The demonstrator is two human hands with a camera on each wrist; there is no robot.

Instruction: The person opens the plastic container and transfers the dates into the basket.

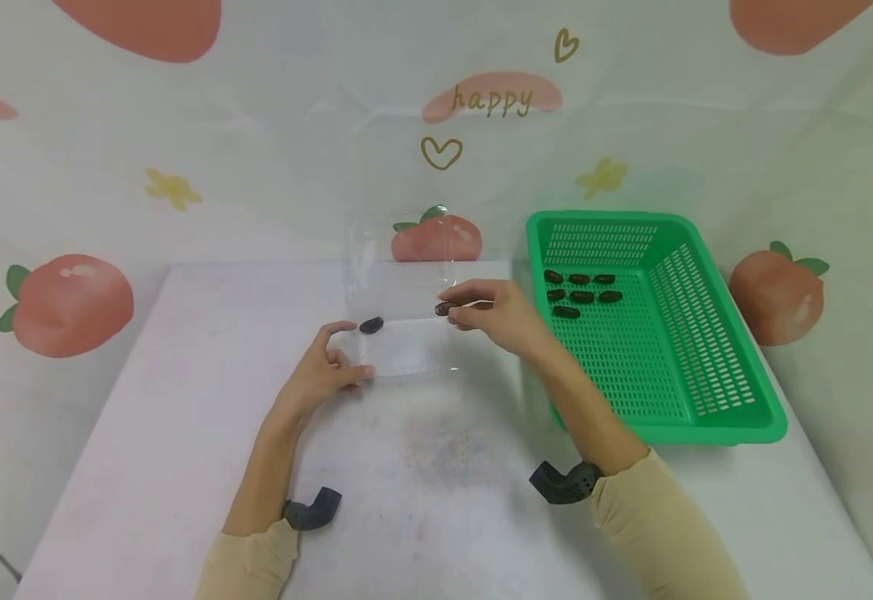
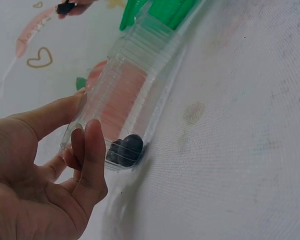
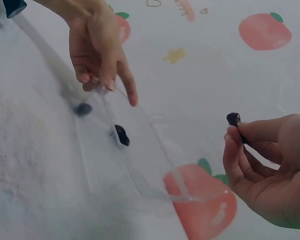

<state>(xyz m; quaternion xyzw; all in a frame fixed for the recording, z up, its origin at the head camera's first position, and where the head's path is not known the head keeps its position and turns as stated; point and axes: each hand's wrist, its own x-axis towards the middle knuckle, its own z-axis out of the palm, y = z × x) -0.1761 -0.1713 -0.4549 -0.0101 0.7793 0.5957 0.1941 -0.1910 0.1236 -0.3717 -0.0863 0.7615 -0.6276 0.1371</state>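
Observation:
A clear plastic box (image 1: 413,348), its see-through lid raised at the back, stands at the middle of the table. My left hand (image 1: 323,375) grips its left side, thumb at the front corner and forefinger farther back along the rim. Inside, near that hand, lies a dark, glossy oval date (image 1: 372,325); it also shows through the plastic wall in the left wrist view. Above the box's right side, my right hand (image 1: 498,317) pinches another dark date (image 1: 445,308) between thumb and fingertips. In the right wrist view this date (image 3: 233,119) sticks out past the fingertips.
A green slotted basket (image 1: 736,433) stands to the right, close to my right forearm. Several dark dates (image 1: 582,297) lie in its far left part. Behind the table hangs a pale cloth (image 1: 293,125) printed with peaches and hearts. Each wrist wears a black camera mount (image 1: 565,483).

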